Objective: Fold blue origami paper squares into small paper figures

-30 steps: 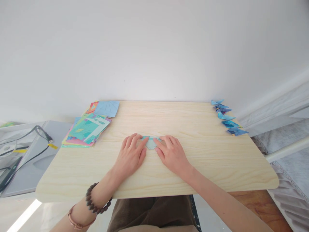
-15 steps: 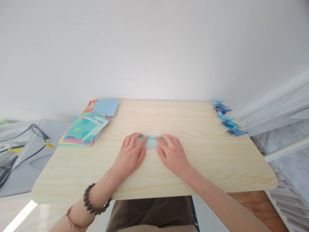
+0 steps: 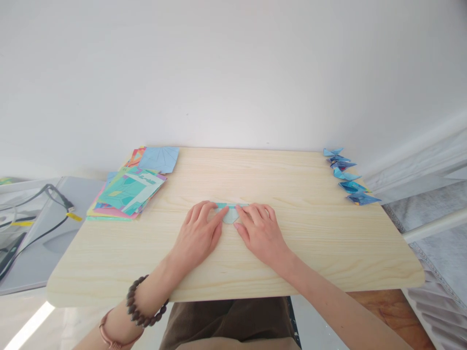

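A small folded sheet of origami paper, pale green with a teal strip along its far edge, lies flat on the wooden table in front of me. My left hand holds its left side, the index fingertip pressing on the teal strip and the thumb bent close to the near edge. On the right side, my right hand does the same, index finger on the strip and thumb near the paper's lower edge. Both hands cover the paper's ends, so only its middle shows plainly.
A stack of colourful patterned paper sits at the table's left, with a light blue sheet behind it. Several blue folded paper figures line the right edge. Left of the table, black cables lie on a grey surface.
My left index finger has slid slightly right along the strip, so the gap between the two index fingers is narrower. The view has shifted a little.
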`<action>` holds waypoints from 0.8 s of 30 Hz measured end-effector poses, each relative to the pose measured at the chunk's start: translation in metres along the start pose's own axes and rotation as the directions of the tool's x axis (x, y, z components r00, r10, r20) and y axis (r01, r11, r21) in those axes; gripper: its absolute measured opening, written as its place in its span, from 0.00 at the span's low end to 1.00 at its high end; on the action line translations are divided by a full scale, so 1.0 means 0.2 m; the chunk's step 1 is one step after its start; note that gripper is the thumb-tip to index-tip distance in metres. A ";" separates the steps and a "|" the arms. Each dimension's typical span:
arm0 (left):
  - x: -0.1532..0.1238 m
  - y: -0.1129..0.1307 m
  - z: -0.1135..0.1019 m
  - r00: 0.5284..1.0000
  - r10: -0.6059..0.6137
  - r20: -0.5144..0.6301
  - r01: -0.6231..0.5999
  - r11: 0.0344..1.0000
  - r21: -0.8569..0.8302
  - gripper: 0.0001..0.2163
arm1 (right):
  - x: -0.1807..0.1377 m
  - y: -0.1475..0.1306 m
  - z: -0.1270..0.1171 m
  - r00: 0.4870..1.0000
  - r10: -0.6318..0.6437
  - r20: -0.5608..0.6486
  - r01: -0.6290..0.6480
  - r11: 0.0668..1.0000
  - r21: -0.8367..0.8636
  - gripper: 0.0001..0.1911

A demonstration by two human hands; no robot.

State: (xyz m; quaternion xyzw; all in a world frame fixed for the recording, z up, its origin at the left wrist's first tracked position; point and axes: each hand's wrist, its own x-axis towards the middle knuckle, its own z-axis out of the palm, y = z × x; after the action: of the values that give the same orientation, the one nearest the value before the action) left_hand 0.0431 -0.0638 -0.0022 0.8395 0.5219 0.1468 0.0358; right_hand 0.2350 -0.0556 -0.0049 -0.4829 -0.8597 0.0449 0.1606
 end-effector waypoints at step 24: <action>0.00 -0.01 0.01 0.999 0.009 0.051 -0.010 0.999 0.031 0.22 | 0.01 0.00 -0.01 0.994 -0.019 0.105 0.018 1.000 0.008 0.34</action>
State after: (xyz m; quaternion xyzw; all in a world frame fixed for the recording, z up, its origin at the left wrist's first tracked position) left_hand 0.0420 -0.0622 -0.0051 0.8459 0.5190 0.1175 0.0352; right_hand 0.2348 -0.0543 -0.0028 -0.4714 -0.8711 0.0718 0.1174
